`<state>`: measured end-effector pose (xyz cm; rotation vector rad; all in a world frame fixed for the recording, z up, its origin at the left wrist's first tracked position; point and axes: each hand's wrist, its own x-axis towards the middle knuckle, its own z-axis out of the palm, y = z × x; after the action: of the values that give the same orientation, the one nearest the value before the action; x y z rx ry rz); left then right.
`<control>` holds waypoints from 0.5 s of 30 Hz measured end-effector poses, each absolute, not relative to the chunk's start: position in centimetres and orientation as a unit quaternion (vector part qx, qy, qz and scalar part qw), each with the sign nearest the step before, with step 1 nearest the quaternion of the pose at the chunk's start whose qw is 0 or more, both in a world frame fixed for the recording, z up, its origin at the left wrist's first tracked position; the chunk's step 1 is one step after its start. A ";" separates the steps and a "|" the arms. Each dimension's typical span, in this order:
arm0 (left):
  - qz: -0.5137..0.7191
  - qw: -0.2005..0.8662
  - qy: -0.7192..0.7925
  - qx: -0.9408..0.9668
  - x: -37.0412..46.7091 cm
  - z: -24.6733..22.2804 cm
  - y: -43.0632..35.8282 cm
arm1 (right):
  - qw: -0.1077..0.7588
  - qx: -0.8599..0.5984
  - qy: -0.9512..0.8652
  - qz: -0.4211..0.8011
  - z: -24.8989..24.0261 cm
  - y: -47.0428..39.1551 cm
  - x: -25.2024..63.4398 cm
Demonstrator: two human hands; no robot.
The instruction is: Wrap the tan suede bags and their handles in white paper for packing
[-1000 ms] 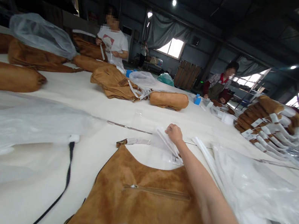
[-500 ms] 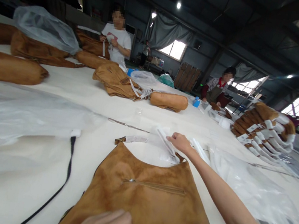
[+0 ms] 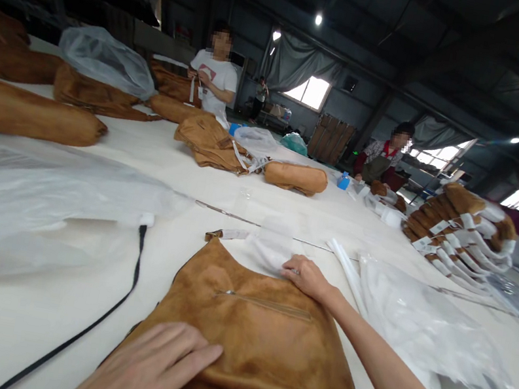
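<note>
A brown suede-like handbag [image 3: 259, 340] lies flat before me, its zipped pocket facing up. My left hand [image 3: 156, 363] rests on the lower left of the bag, fingers stretched out over the suede. At the bag's top right corner, my right hand [image 3: 308, 276] is closed on the strap [image 3: 273, 246], which is wrapped in whitish plastic and blurred. The right fingers cover the strap's right end. A metal fitting shows at the top left corner, where the strap's other end joins the bag.
Clear plastic sheets [image 3: 39, 204] lie on the left and a plastic bag [image 3: 417, 320] on the right. A black cord [image 3: 93, 326] runs along the white table [image 3: 169, 259]. Stacked brown bags [image 3: 448, 226] stand at right; two people [image 3: 216, 81] work across the table.
My right hand has drawn the strap down towards the bag's top right corner. My left hand has moved further onto the bag and its fingers have spread out.
</note>
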<state>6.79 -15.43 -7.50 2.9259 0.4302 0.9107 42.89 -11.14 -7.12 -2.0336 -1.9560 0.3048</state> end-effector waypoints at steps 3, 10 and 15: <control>0.289 0.042 0.157 0.943 6.4 -6.5 -15.0 | 0.205 -0.681 -0.687 0.151 -6.1 -12.6 43.0; 0.315 0.156 0.293 0.889 1.8 -7.4 -13.6 | 0.338 -0.724 -0.573 0.180 -1.7 -24.7 43.7; 0.288 0.201 0.335 0.874 -0.7 -9.1 -14.8 | 0.285 -0.723 -0.576 0.254 -3.2 -35.5 41.1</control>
<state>-0.66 -14.81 -9.08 2.4428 0.9363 0.8056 41.11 -35.49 -3.21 -1.9347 -1.5399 0.6791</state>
